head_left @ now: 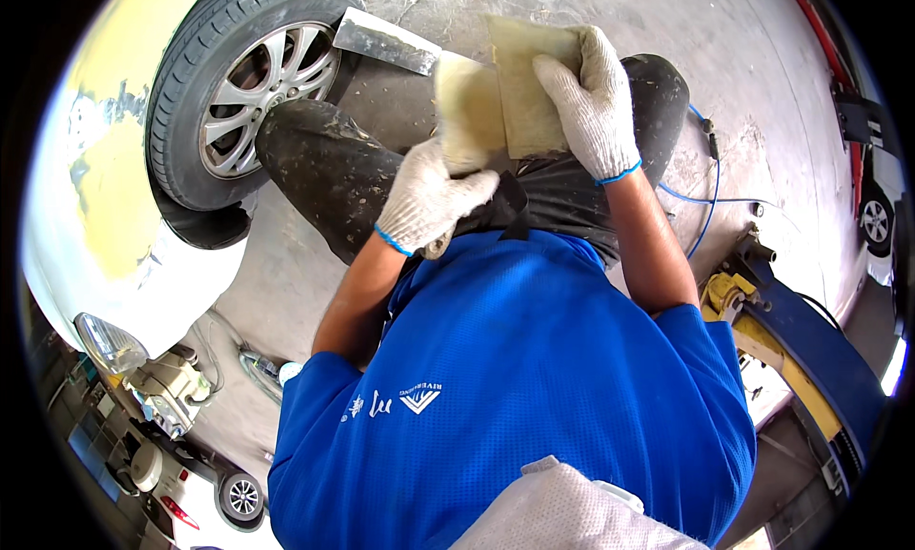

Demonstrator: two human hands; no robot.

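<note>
My left hand (431, 195), in a white knit glove, grips the lower edge of a pale yellow sheet (467, 107) that looks like sandpaper. My right hand (599, 107), gloved the same way, pinches a second yellowish sandpaper piece (526, 97) from its right side, thumb in front. The two pieces meet edge to edge above my lap; whether they are one folded sheet I cannot tell. Beyond them, near the tyre, rests a flat grey scuffed plate (386, 43). At left stands a white car body (57, 254) with yellow filler patches (112, 193).
A car wheel (272, 97) is close to my left knee. A blue hose (710, 202) runs over the concrete floor at right, near a blue and yellow metal frame (810, 340). Equipment (172, 388) and another white car (205, 498) stand at lower left.
</note>
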